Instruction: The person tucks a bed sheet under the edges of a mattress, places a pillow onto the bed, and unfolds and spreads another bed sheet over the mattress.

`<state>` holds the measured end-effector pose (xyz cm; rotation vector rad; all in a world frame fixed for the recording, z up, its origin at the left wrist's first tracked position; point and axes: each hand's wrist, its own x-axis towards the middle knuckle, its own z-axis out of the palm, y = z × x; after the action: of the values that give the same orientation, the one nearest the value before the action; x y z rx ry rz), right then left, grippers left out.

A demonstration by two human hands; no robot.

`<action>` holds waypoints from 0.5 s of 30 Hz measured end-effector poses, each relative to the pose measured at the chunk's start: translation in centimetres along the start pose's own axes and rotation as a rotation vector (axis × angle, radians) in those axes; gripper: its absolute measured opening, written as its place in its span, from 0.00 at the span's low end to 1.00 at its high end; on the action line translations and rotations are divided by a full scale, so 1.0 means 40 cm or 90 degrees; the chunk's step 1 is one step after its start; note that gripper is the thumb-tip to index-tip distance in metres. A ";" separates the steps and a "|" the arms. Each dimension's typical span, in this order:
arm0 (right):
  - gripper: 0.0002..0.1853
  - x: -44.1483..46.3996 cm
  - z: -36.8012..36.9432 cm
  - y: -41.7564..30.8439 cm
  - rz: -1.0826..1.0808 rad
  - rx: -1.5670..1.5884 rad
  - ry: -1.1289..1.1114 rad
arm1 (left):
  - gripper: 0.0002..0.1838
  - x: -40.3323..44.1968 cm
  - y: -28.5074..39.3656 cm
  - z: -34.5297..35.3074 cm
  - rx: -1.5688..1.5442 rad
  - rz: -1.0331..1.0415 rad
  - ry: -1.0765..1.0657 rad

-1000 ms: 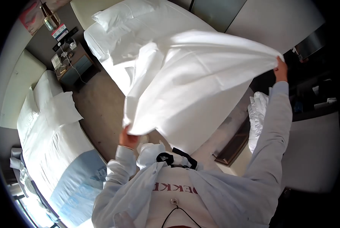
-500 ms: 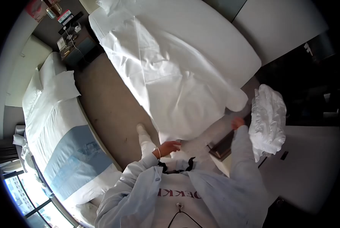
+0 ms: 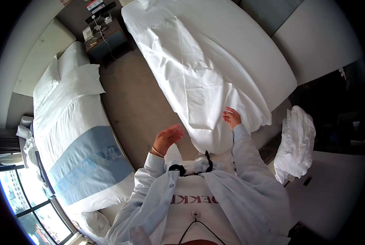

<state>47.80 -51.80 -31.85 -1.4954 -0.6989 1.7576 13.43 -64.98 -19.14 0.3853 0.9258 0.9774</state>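
A rumpled white sheet (image 3: pixel 194 87) lies over one side of a bed with a white mattress (image 3: pixel 247 45), its lower end hanging at the foot toward me. My right hand (image 3: pixel 231 117) is over the lower part of this sheet, fingers apart and slightly bent; whether it touches the cloth I cannot tell. Left of the sheet's lower end, my left hand (image 3: pixel 169 138) is held above the carpet with fingers stretched out and nothing in it.
To the left stands a made bed with a blue runner (image 3: pixel 90 163). White bundled bedding (image 3: pixel 295 145) sits at the right beside dark furniture. A nightstand (image 3: pixel 109 38) with cords is between the beds, brown carpet (image 3: pixel 135 94) below it.
My right hand has moved left and forward over the sheet. My left hand has risen and shifted left. The sheet's lower end has changed shape, and the view has swung left.
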 end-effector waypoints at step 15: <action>0.16 0.138 0.721 -0.063 0.117 -0.027 -0.143 | 0.15 -0.076 0.338 -0.514 -0.106 0.169 0.189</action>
<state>19.49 -44.57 -27.90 -1.4423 -0.7331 2.0860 -11.21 -62.64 -20.58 0.2286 1.0686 1.3720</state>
